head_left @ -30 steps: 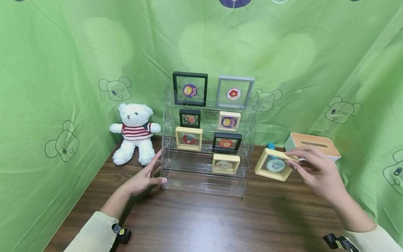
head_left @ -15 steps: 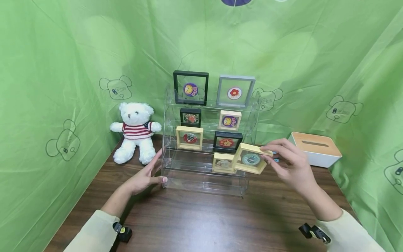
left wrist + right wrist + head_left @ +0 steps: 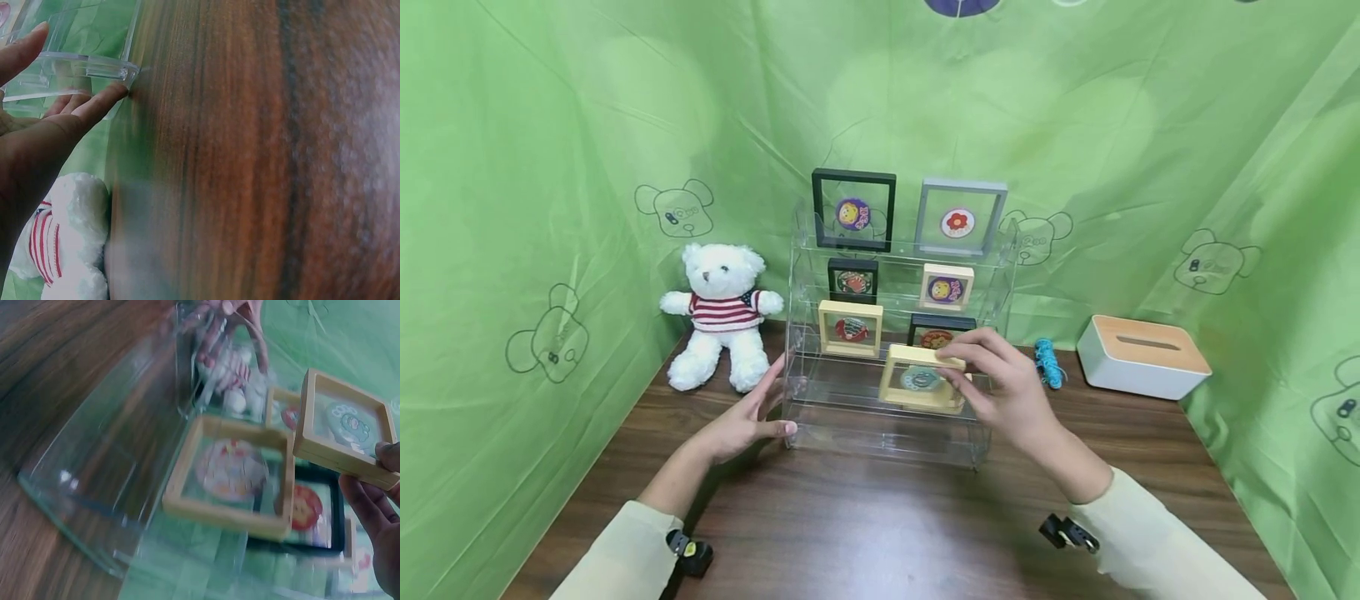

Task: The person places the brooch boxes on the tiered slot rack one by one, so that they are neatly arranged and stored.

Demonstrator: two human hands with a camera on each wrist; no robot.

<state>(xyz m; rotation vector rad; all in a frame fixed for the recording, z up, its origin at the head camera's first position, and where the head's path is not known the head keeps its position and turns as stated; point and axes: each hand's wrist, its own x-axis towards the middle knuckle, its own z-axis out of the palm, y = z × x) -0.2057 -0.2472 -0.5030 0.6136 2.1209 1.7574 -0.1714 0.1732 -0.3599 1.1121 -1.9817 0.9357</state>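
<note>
A clear acrylic tiered display rack [image 3: 880, 442] stands on the wooden table. My left hand [image 3: 741, 429] rests against its left side, fingers straight along the panel and thumb at the front edge. My right hand [image 3: 1009, 387] pinches a light wooden display frame [image 3: 920, 379] by its upper right corner, a pale teal round badge inside. This frame is held tilted in front of the second-lowest tier. It overlaps another light wooden frame [image 3: 228, 528] on that tier, mostly hidden in the head view. Above are a light wooden frame [image 3: 851, 329] and a black frame [image 3: 917, 327], partly covered by my right hand.
Higher tiers hold a large black frame [image 3: 853, 210], a grey frame [image 3: 961, 217] and two small frames. A white teddy bear [image 3: 724, 317] sits left of the rack. To the right lie blue yarn [image 3: 1048, 364] and a tissue box [image 3: 1142, 356]. Green cloth surrounds the table.
My right hand has carried the light wooden display frame leftward from beside the rack to in front of its second-lowest tier. My left hand has stayed at the rack's side.
</note>
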